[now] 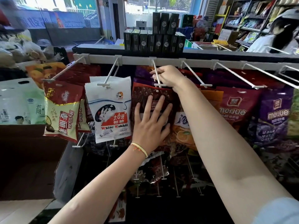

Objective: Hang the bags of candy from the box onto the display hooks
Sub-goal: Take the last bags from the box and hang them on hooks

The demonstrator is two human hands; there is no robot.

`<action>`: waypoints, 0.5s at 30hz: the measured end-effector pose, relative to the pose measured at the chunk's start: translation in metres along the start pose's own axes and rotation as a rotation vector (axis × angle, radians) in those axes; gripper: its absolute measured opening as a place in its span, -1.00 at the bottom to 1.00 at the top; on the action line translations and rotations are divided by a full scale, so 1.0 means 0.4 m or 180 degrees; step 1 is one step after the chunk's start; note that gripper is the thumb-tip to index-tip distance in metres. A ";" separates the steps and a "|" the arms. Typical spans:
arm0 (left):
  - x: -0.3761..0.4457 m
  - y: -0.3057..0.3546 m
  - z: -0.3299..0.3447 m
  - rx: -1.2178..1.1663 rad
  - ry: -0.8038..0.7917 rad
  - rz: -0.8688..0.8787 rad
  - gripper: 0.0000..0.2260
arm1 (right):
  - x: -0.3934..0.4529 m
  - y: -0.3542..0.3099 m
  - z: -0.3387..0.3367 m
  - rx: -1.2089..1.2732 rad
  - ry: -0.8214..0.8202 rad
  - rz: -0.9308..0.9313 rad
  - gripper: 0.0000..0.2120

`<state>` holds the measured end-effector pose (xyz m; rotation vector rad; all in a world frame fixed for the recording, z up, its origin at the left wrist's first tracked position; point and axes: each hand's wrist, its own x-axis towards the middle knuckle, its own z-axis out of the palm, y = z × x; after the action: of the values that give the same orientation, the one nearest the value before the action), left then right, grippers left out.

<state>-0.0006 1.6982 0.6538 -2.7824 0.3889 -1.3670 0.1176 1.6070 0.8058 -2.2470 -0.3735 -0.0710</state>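
Note:
A dark red candy bag [142,96] hangs at the front tip of a white display hook [156,73] in the top row. My left hand [150,122] lies flat on the bag's front, fingers spread and straight. My right hand [168,76] reaches over the bag's top edge beside the hook, fingers curled around the hook wire. To the left hang a white White Rabbit bag [111,109] and a red and yellow Mylikes bag [63,110]. The open cardboard box [27,160] stands at lower left, its inside in shadow.
Red and purple jelly bags [273,113] hang on hooks to the right. Lower hook rows hold dark snack packs [155,172]. Dark boxes [153,39] are stacked on the counter behind the rail. A person [278,34] stands at the far right by shelves.

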 end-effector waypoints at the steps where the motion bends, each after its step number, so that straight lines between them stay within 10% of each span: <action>1: 0.000 0.000 0.001 -0.0005 0.0003 -0.0010 -0.48 | -0.002 -0.003 -0.004 -0.0008 -0.0028 0.0027 -0.81; 9: 0.001 0.006 0.003 -0.0011 -0.0037 -0.0060 -0.47 | -0.029 -0.025 -0.047 -0.0233 -0.0457 0.0071 -0.81; 15: -0.004 -0.002 0.002 -0.0013 -0.0079 -0.0010 -0.46 | 0.010 -0.017 0.004 -0.0392 0.0645 0.0116 -0.63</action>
<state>-0.0006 1.6994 0.6520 -2.8015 0.3870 -1.3325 0.1192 1.6133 0.8106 -2.3408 -0.2238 -0.3076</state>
